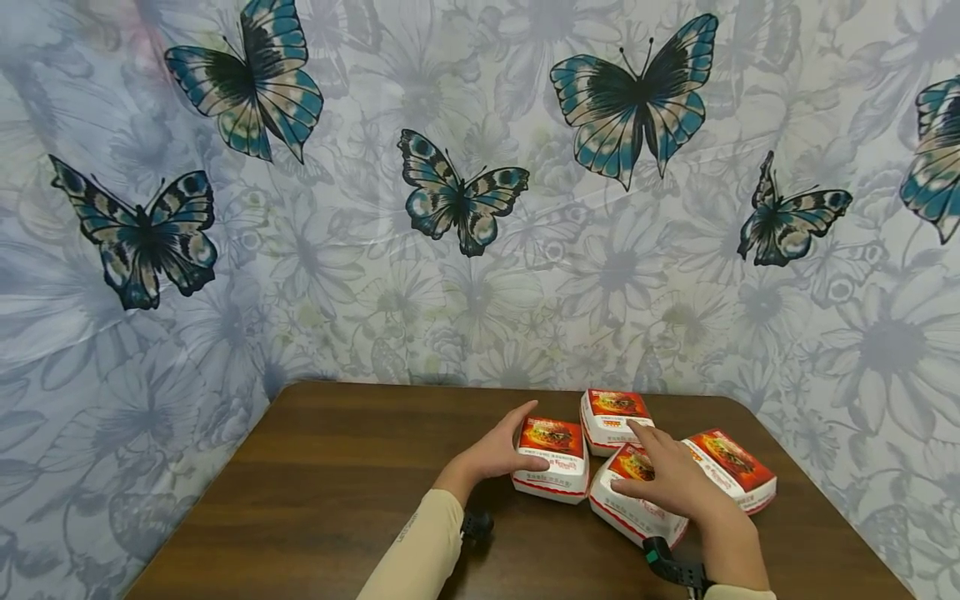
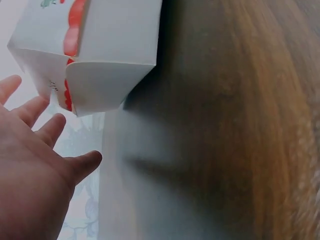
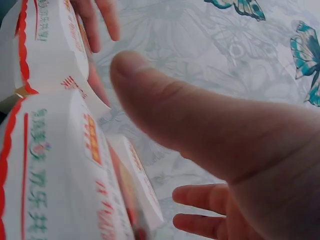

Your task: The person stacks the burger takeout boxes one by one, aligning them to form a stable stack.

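Several white burger boxes with red picture lids sit grouped on the table's right half. My left hand is at the left side of the leftmost burger box, fingers spread and thumb in front of it. In the left wrist view, fingers extend beside the white box; contact is unclear. My right hand hovers over the front burger box, thumb and fingers apart, hiding part of its lid. Behind stands the back burger box. Partly behind the right hand lies the right burger box, turned at an angle.
The brown wooden table extends left of the boxes. A butterfly-print cloth hangs behind the table's back edge. Each wrist carries a black camera mount, such as the right mount.
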`<state>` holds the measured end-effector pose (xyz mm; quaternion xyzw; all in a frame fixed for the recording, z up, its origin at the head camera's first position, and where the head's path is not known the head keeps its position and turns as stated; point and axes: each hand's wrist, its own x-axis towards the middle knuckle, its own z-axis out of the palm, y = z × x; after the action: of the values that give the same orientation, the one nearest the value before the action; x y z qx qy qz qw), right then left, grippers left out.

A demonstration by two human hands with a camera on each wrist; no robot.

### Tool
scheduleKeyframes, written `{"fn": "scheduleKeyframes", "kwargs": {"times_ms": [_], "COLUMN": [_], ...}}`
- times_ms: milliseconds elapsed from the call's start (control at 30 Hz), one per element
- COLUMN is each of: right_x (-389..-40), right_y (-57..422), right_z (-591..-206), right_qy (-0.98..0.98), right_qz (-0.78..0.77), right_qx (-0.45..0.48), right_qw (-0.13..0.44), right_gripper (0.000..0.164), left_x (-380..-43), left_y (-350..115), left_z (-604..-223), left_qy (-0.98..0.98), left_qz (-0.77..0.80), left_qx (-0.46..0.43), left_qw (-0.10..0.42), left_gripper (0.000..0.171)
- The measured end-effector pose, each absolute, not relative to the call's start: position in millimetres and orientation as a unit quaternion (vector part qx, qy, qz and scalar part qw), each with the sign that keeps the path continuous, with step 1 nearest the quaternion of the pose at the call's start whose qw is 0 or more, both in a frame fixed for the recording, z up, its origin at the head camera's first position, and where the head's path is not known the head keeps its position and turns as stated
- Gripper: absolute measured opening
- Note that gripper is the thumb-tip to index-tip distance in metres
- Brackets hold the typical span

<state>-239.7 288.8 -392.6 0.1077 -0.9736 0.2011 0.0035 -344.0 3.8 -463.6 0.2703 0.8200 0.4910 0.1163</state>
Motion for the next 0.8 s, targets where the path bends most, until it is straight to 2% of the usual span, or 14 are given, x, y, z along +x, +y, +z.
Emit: {"fn": "scheduleKeyframes", "kwargs": {"times_ms": [267,800], "right_x": [-233,-232], "right_y": [301,312], "right_z": [-386,-389], "right_qy": [-0.975,-0.975], "right_qz": [0.199,0.187], "right_qx": [0.081,0.091], "right_qw": [-0.051,-0.074], "right_gripper": [0.109,0.102], "left_x": [-343,-339], "left_y": [7,-4], "left_z": [-469,-473], "left_qy": [0.815,0.845], "left_qz": [0.494,0.436], "left_qx": [0.271,0.281], "left_qw": [0.131,0.128], "left_gripper": [0.112,0.109]}}
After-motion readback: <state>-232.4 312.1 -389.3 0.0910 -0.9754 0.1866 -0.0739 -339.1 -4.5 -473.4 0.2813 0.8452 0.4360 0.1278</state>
